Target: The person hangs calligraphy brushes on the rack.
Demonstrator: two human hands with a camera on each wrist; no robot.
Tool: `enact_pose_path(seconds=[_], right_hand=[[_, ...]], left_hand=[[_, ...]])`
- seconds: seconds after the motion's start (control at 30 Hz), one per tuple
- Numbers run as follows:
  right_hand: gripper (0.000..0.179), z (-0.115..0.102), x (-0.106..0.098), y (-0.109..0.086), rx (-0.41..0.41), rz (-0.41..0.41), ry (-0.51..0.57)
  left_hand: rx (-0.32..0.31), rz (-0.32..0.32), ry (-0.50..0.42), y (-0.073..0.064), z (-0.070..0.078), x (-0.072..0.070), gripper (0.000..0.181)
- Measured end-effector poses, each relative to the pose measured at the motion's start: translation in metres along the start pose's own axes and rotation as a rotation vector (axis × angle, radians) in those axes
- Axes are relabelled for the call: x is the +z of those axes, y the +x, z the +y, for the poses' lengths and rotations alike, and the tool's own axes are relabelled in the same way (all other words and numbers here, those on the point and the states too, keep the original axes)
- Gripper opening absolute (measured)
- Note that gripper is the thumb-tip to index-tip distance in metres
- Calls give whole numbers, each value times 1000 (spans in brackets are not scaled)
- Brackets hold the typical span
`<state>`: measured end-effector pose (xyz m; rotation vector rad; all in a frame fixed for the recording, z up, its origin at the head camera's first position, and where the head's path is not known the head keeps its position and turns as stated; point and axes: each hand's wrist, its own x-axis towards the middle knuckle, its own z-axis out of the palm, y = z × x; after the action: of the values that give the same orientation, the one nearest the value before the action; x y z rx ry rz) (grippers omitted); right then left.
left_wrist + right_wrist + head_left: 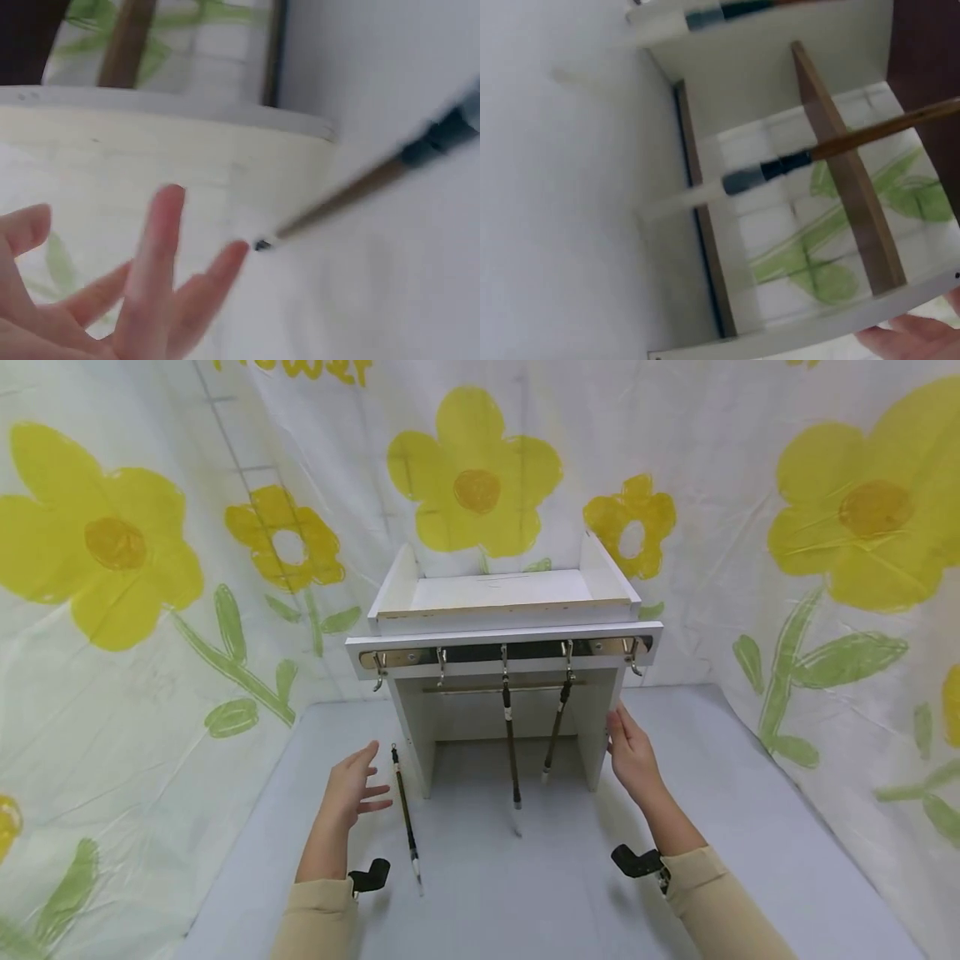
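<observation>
A white rack (412, 727) stands on the table with a row of metal hooks on its front rail. One writing brush (511, 743) hangs from the middle hook and another brush (557, 727) from the hook to its right. A third brush (406, 810) lies left of the rack. Beside it is my left hand (351, 789), fingers spread and holding nothing; the left wrist view shows a fingertip near the brush's looped end (264, 244). My right hand (632, 756) touches the rack's right side panel with extended fingers; its fingertips (900, 337) show along the panel's outer side.
The rack has a raised open tray (502, 589) on top and a thin crossbar (465, 689) inside. Hooks at the left (379, 668) and far right (633, 656) hold nothing. A flower-printed curtain (480, 460) hangs behind the grey table (510, 893).
</observation>
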<state>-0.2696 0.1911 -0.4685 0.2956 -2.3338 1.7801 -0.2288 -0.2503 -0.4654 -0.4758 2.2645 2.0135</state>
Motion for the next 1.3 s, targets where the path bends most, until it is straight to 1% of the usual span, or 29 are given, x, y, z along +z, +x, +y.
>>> enact_pose_path(seconds=[0.07,0.17,0.23,0.37,0.47,0.53,0.67,0.8,0.9,1.0,1.03,1.07,1.17,1.27,1.3], right_hand=[[60,0,0,1,-3,-1,3],[59,1,1,2,-2,2,11],[59,3,1,1,4,5,16],[59,4,3,-1,22,5,8],[60,4,4,-3,26,12,-3],[61,3,4,-3,22,18,-8],[59,3,2,-2,17,18,-12],[56,2,0,-1,26,7,-5],[54,-4,-1,-2,35,-2,4],[54,-19,-2,-7,38,-5,14],[54,-24,-2,-9,39,-5,12],[54,-29,-2,-10,41,-5,13],[55,-38,-2,-14,52,-11,12],[56,-39,0,-14,56,-19,22],[55,-38,0,-13,56,-20,26]], left_hand=[[-17,-8,21,-1,-9,-3,79],[-38,-16,32,1,-24,-2,72],[-52,-2,50,1,-32,-1,71],[-66,28,109,3,-42,4,74],[-68,34,172,3,-45,11,77],[-64,50,235,4,-46,17,77],[-42,104,375,8,-48,29,77],[-12,159,500,14,-49,34,74],[11,167,561,16,-50,34,54],[12,155,548,16,-50,32,34],[12,150,546,16,-49,32,29],[11,144,531,15,-49,31,30],[-20,132,456,12,-47,28,43],[-49,103,366,10,-46,24,58],[-55,96,338,10,-46,23,61]])
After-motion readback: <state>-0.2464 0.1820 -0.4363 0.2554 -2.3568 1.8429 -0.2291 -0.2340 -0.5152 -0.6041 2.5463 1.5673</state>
